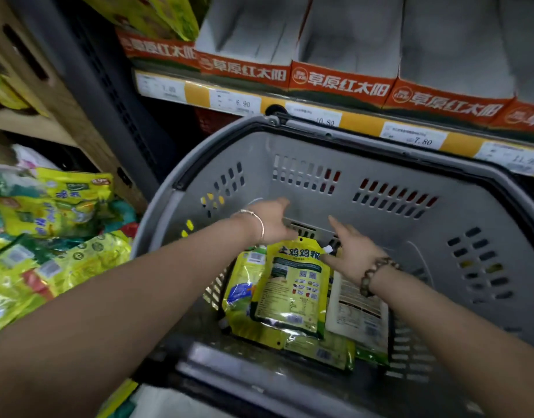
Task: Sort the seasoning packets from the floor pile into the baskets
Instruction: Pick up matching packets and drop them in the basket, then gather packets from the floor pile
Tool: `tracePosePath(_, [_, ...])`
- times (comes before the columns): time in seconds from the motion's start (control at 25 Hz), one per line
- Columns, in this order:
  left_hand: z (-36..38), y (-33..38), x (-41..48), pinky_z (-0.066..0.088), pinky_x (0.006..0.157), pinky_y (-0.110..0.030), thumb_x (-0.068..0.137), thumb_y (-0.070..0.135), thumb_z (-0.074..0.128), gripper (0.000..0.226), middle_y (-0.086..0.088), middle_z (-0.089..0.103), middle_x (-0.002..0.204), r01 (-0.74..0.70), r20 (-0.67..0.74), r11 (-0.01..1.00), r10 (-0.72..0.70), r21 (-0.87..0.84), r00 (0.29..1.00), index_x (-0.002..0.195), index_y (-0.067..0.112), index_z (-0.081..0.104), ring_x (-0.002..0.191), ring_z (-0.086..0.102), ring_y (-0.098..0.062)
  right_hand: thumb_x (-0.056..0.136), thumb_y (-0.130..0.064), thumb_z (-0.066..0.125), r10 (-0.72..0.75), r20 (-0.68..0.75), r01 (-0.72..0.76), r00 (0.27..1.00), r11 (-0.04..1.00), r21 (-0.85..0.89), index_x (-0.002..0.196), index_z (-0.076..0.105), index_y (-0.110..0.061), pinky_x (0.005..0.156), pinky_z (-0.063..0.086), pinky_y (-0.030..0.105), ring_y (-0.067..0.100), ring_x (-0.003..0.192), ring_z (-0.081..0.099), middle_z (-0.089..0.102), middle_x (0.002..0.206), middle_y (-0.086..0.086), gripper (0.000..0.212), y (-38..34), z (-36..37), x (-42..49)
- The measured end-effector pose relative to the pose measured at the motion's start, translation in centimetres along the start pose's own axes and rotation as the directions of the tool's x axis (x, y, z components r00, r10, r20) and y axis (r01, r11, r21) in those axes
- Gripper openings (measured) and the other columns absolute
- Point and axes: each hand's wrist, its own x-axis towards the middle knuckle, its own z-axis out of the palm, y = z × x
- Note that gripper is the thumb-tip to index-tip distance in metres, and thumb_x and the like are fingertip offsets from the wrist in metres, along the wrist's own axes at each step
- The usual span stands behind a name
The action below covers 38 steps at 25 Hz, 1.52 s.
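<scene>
A grey plastic basket (365,164) fills the middle of the view. In its bottom lie several seasoning packets, topmost a yellow-green spouted pouch (292,291) lying back side up, with a white packet (359,315) to its right. Both my hands reach into the basket. My left hand (271,220) hovers just above the top edge of the yellow-green pouch, fingers straight, holding nothing. My right hand (353,248) is spread with straight fingers at the pouch's upper right corner, beside its white spout. The floor pile of yellow and green packets (48,236) lies left of the basket.
A shelf with yellow price strips (416,137) and orange-fronted cartons (338,82) runs right behind the basket. A dark shelf upright (108,95) and a cardboard box (48,73) stand at the left. More packets lie at the bottom edge (120,399).
</scene>
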Motion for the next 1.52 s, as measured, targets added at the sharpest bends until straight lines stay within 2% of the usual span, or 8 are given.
tracePosePath(0.24, [-8.3,-2.0,-11.6,0.042,0.097,-0.023,0.075,0.029,0.075,0.067,0.000,0.056,0.131,-0.141,-0.466,0.927,-0.040,-0.346,0.884,0.135,0.019,0.047,0.116,0.056,-0.015,0.081,-0.048,0.061,-0.236,-0.284,0.250,0.929,0.968,0.014,0.146,0.024,-0.028,0.104,0.033,0.029,0.020,0.131,0.039,0.036,0.148,0.003,0.078,-10.0,-6.9,-2.8])
tracePosePath(0.4, [-10.2,-6.2,-21.2,0.043,0.088,-0.020,0.067,0.037,0.075,0.069,0.005,0.059,0.119,-0.101,-0.679,0.941,-0.156,-0.323,0.717,0.129,0.019,0.052,0.102,0.058,-0.009,0.079,-0.044,0.064,-0.424,-0.379,0.480,0.822,0.875,0.062,0.140,0.039,-0.025,0.100,0.035,0.025,0.016,0.124,0.047,0.048,0.138,-0.001,0.069,-18.7,-8.5,-5.1])
tracePosePath(0.52, [-9.5,-9.9,-27.1,0.038,0.085,-0.013,0.074,0.023,0.075,0.058,0.007,0.059,0.119,0.008,-0.737,0.944,-0.263,-0.331,0.623,0.128,0.016,0.054,0.103,0.057,-0.009,0.078,-0.038,0.067,-0.547,-0.374,0.623,0.749,0.774,0.115,0.135,0.046,-0.022,0.093,0.036,0.018,0.013,0.117,0.052,0.053,0.133,-0.002,0.063,-25.5,-7.6,-7.0])
tracePosePath(0.8, [-0.6,-18.9,-37.8,0.042,0.088,-0.026,0.076,0.026,0.074,0.060,0.004,0.055,0.131,0.254,-0.660,0.835,-0.543,-0.487,0.519,0.132,0.021,0.050,0.113,0.057,-0.015,0.079,-0.039,0.065,-0.767,-0.144,0.778,0.625,0.627,0.033,0.134,0.047,-0.022,0.097,0.041,0.030,0.020,0.118,0.052,0.052,0.133,0.003,0.061,-37.0,2.5,-9.0])
tracePosePath(0.92, [5.2,-21.7,-40.0,0.045,0.089,-0.031,0.077,0.032,0.071,0.062,0.004,0.054,0.133,0.359,-0.577,0.761,-0.646,-0.541,0.500,0.134,0.024,0.047,0.113,0.057,-0.016,0.083,-0.043,0.059,-0.754,0.075,0.757,0.653,0.649,-0.075,0.136,0.043,-0.027,0.092,0.045,0.033,0.021,0.120,0.049,0.050,0.135,0.001,0.057,-38.4,9.0,-7.6])
tracePosePath(1.08, [13.4,-24.8,-40.8,0.044,0.090,-0.031,0.078,0.034,0.071,0.062,0.004,0.053,0.133,0.449,-0.466,0.663,-0.744,-0.599,0.478,0.134,0.025,0.047,0.115,0.055,-0.016,0.085,-0.041,0.058,-0.574,0.343,0.644,0.743,0.753,-0.134,0.137,0.043,-0.026,0.090,0.048,0.033,0.021,0.119,0.051,0.050,0.136,0.000,0.056,-37.4,18.4,-5.1])
tracePosePath(1.24, [20.0,-26.3,-40.4,0.043,0.093,-0.030,0.082,0.034,0.067,0.057,0.003,0.050,0.135,0.526,-0.325,0.556,-0.821,-0.643,0.470,0.134,0.027,0.045,0.120,0.052,-0.017,0.082,-0.039,0.060,-0.467,0.443,0.575,0.766,0.805,-0.146,0.134,0.047,-0.024,0.090,0.049,0.035,0.023,0.116,0.054,0.053,0.134,0.003,0.055,-35.7,25.8,-4.9])
tracePosePath(1.52, [25.8,-26.5,-41.1,0.047,0.087,-0.030,0.083,0.018,0.067,0.036,0.000,0.062,0.117,0.477,-0.289,0.428,-0.896,-0.768,0.338,0.118,0.016,0.061,0.100,0.061,-0.017,0.076,-0.060,0.063,-0.591,0.450,0.628,0.670,0.774,0.083,0.133,0.046,-0.022,0.084,0.050,0.036,0.020,0.111,0.055,0.056,0.127,0.002,0.070,-39.1,33.6,-8.5])
